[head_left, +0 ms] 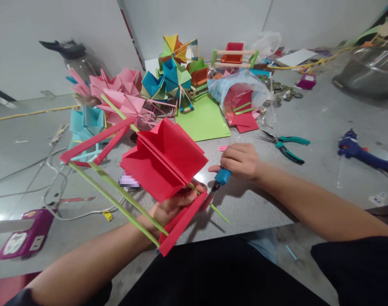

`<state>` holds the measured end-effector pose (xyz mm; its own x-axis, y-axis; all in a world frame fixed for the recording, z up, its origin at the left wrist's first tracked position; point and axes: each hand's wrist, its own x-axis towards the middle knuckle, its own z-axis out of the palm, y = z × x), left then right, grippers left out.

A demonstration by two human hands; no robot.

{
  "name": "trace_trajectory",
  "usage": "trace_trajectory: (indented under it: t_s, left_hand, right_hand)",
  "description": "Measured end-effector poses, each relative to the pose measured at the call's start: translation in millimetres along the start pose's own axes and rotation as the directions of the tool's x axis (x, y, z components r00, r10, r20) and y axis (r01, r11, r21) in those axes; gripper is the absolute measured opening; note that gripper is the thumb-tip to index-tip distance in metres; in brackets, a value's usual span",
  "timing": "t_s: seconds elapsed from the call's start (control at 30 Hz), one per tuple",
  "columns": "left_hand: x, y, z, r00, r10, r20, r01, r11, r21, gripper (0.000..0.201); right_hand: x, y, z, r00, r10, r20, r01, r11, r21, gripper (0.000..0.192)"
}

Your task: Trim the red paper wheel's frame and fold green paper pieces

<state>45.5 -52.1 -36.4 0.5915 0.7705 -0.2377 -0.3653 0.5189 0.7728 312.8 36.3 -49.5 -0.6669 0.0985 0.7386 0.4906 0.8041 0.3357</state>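
Holding tool [217, 183] nr frame [185, 222] edge.

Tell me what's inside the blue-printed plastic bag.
Red paper and light-green strips show at the mouth of the blue-printed plastic bag; anything deeper is hidden by its printed side.

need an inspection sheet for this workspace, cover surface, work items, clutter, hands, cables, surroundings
Surface: grey table, crowded toward the back.
Work items: red paper model with green sticks; blue-handled tool, its tip close to the model.
Clutter: pink paper models, pliers, glue gun.
Hands: left hand grips the model; right hand holds the tool.
Cables: white cable looped at left.
Surroundings: pale wall behind; other people, nothing seen.
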Motion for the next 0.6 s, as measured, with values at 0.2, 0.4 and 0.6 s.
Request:
trace_trajectory:
  t_s: [0.2,0.4,0.6]
  left_hand:
    - [1.1,-4.8,2.0,1.0,0.003,-0.007,-0.003,0.999,-0.033,0.034]
    - [1.0,-0.3,2.6,1.0,-0.012,0.016,0.012,1.0,-0.022,0.034]
    - [1.5,-2.8,3.2,0.999,-0.024,0.024,0.024,0.999,0.022,0.039]
  right_hand:
    - [-2.9,5.7,-2.3,0.998,-0.046,0.034,0.046,0.999,0.013,0.042]
    - [-0.5,3.4,-4.8,0.995,-0.063,0.075,0.06,0.997,0.043,0.042]
    - [-0.9,5.9,-6.7,0.994,-0.081,0.07,0.078,0.996,0.034,0.044]
